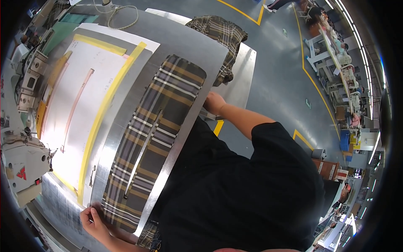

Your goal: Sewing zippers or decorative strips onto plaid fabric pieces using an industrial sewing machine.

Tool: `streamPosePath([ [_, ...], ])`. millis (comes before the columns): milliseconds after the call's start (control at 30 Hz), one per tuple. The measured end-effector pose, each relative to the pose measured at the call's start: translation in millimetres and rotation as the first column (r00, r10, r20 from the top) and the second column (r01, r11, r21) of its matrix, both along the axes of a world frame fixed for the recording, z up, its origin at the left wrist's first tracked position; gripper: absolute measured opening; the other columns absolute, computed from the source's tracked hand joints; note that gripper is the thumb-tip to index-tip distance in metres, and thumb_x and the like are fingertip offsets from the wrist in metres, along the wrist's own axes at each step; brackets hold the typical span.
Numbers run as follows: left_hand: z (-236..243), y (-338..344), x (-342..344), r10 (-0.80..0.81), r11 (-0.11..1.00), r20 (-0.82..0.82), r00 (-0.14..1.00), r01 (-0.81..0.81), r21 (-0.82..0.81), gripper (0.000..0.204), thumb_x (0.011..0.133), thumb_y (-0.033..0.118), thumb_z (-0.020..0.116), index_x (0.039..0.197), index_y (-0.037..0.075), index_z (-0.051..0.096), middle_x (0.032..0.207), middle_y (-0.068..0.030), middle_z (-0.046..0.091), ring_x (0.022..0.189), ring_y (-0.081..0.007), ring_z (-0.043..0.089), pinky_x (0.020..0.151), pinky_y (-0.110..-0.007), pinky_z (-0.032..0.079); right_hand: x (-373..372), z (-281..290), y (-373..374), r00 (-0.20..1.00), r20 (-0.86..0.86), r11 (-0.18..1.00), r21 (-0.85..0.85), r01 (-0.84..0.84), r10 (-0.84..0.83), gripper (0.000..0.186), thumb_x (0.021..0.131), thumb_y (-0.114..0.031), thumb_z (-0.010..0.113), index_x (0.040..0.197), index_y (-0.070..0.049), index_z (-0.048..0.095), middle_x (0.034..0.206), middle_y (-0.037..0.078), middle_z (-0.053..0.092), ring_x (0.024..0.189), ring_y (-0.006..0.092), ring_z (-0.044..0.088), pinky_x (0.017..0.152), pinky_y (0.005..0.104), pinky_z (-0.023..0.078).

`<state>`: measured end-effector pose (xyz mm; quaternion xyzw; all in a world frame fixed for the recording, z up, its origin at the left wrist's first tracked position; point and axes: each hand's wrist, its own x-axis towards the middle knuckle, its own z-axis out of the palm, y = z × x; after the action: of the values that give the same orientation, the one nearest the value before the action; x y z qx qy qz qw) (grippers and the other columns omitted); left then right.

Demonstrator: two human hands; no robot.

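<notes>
A long plaid fabric panel (145,147) in brown, grey and white lies flat on the metal work surface (130,92). A narrow pale slit runs lengthwise along its middle. Beside the panel's near left corner is my left hand (94,223), its thumb and fingers curled together; what is between them is not clear. My right hand (214,103) is closed at the edge of the surface, to the right of the panel. Its fingertips are partly hidden, and I cannot make out anything held.
Left of the panel lies a white template sheet (90,101) bordered with yellow tape. A sewing machine head (27,161) stands at the far left. More plaid fabric (220,35) is heaped on a metal side table (243,80). A cord (124,26) loops at the back.
</notes>
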<state>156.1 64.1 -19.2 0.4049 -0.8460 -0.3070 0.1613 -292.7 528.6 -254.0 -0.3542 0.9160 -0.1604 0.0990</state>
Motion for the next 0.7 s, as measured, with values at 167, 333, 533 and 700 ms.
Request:
streamPosePath([
  [167, -8.5, -6.0, 2.0, -0.031, 0.999, 0.0, 1.0, 0.031, -0.039, 0.012, 0.101, 0.009, 0.067, 0.096, -0.002, 0.065, 0.088, -0.0051, 0.064, 0.08, -0.0141, 0.059, 0.075, -0.029, 0.049, -15.4, 20.1, 1.7, 0.967, 0.032, 0.937, -0.239, 0.254, -0.254, 0.022, 0.092, -0.014, 0.071, 0.114, -0.011, 0.074, 0.102, 0.013, 0.073, 0.096, 0.0351, 0.071, 0.084, 0.0457, 0.058],
  [333, -5.8, -3.0, -0.1, -0.035, 0.999, 0.015, 0.999, 0.035, -0.03, 0.009, 0.1, 0.007, 0.066, 0.096, -0.002, 0.065, 0.088, -0.0049, 0.064, 0.079, -0.0143, 0.058, 0.073, -0.028, 0.048, -87.7, -2.0, 32.3, 0.78, 0.408, 0.564, -0.539, 0.625, -0.475, 0.015, 0.09, -0.009, 0.077, 0.101, -0.001, 0.072, 0.084, 0.01, 0.074, 0.076, 0.0215, 0.07, 0.072, 0.0372, 0.057],
  [533, 9.0, 5.6, -9.7, -0.048, 0.997, 0.017, 0.999, 0.049, -0.056, 0.011, 0.1, 0.01, 0.068, 0.1, -0.001, 0.068, 0.089, -0.006, 0.067, 0.082, -0.0149, 0.059, 0.076, -0.03, 0.048, -119.2, 50.0, 44.5, 0.651, 0.651, 0.28, -0.59, 0.758, -0.391, 0.022, 0.086, 0.001, 0.082, 0.106, 0.001, 0.071, 0.093, 0.006, 0.073, 0.082, 0.0141, 0.067, 0.075, 0.03, 0.056],
  [700, 43.4, 30.2, -33.3, 0.049, 0.985, 0.185, 0.982, -0.079, 0.155, 0.022, 0.103, 0.02, 0.068, 0.113, 0.004, 0.08, 0.098, -0.0127, 0.081, 0.089, -0.0246, 0.076, 0.082, -0.038, 0.059, -138.6, 82.2, 52.6, 0.638, 0.613, 0.155, -0.653, 0.741, -0.467, 0.034, 0.088, -0.002, 0.084, 0.118, 0.003, 0.07, 0.094, 0.004, 0.07, 0.086, 0.014, 0.067, 0.081, 0.0289, 0.056],
])
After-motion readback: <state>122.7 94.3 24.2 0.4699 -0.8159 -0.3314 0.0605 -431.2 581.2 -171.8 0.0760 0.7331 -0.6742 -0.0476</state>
